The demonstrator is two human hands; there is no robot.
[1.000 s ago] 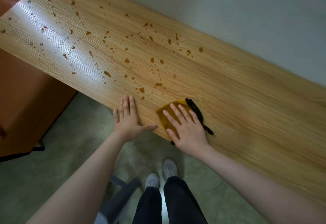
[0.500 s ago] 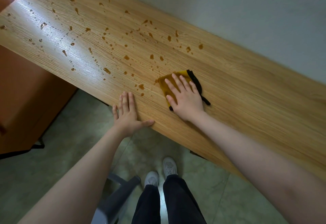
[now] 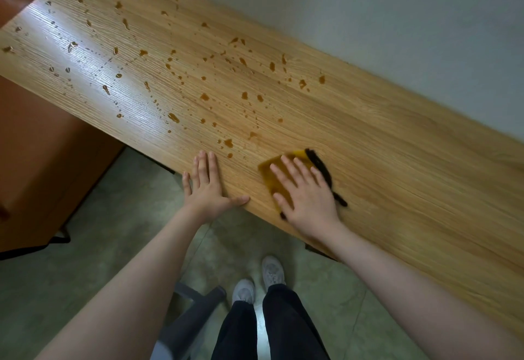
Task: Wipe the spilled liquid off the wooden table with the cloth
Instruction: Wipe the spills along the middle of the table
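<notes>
A yellow cloth with a black edge [image 3: 270, 171] lies flat near the front edge of the wooden table [image 3: 397, 138]. My right hand [image 3: 306, 192] presses on it with straight, spread fingers and covers most of it. My left hand [image 3: 207, 184] rests flat on the table's front edge, a little to the left of the cloth. Brown drops of spilled liquid [image 3: 204, 96] are scattered over the table's middle and left part, the nearest ones just beyond my left fingers.
The table runs along a pale wall [image 3: 368, 5]. An orange-brown cabinet [image 3: 37, 167] stands below its left end. Under me are a grey stool leg [image 3: 195, 311], my shoes and the green floor.
My right hand pushed the cloth away across the table into the drops, then pulled it back toward the front edge. My left hand stayed in place.
</notes>
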